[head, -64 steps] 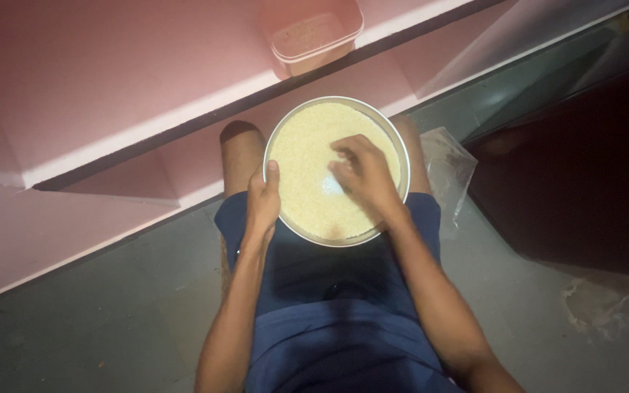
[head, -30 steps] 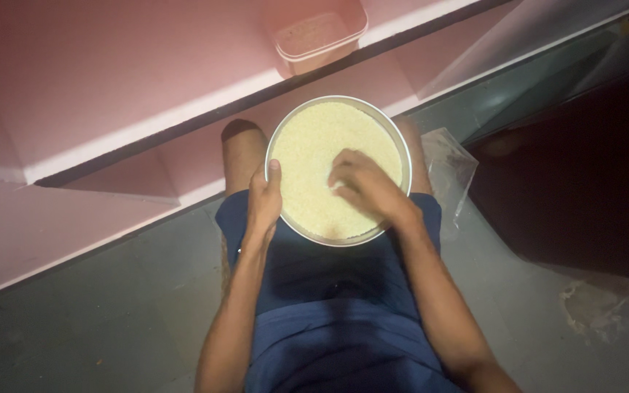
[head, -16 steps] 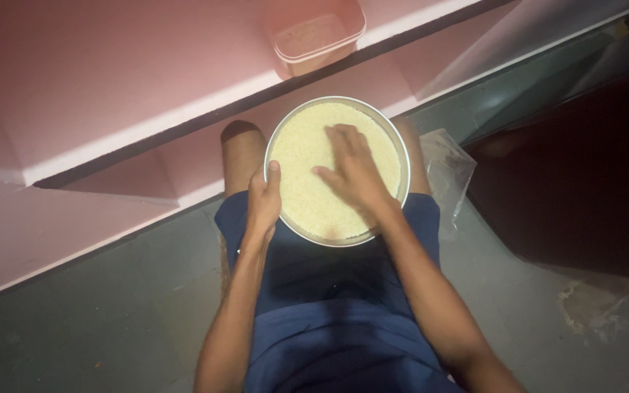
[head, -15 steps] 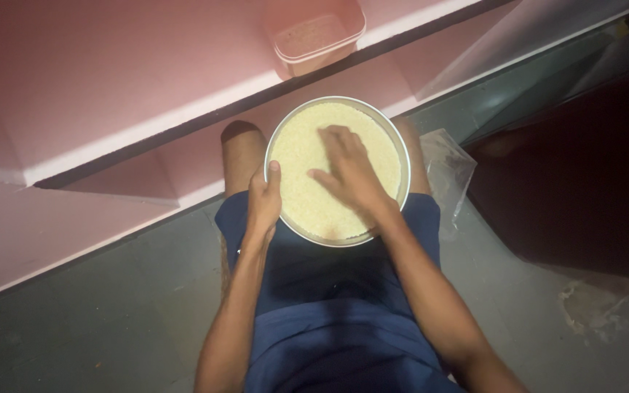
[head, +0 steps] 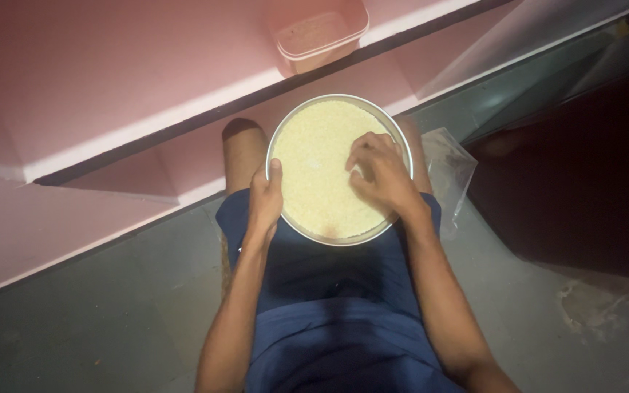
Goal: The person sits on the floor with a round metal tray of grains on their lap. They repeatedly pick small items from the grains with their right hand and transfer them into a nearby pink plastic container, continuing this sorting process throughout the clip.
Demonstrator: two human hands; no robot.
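- Shifted rightward since a moment ago, my right hand [head: 381, 175] curls loosely over the grain [head: 314, 175].
- Left hand [head: 265, 200] clamps the one round metal plate [head: 279, 135] — grey floor [head: 96, 306], pink steps [head: 111, 80], one pink tub [head: 320, 30].

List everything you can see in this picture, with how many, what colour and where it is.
Round metal plate: one, silvery, resting on the person's lap, centre of view.
Pale yellow grains: one layer, covering the plate.
Rectangular pink plastic tub: one, on the pink ledge above the plate.
Pink stepped ledge: one, across the upper left.
Clear plastic bag: one, transparent, on the floor right of the plate.
Grey floor: below and around the person.
Dark blue shorts: one pair, on the person.
Left hand: gripping the plate's left rim, thumb over the edge.
Right hand: fingers curled, on the grains at the right.
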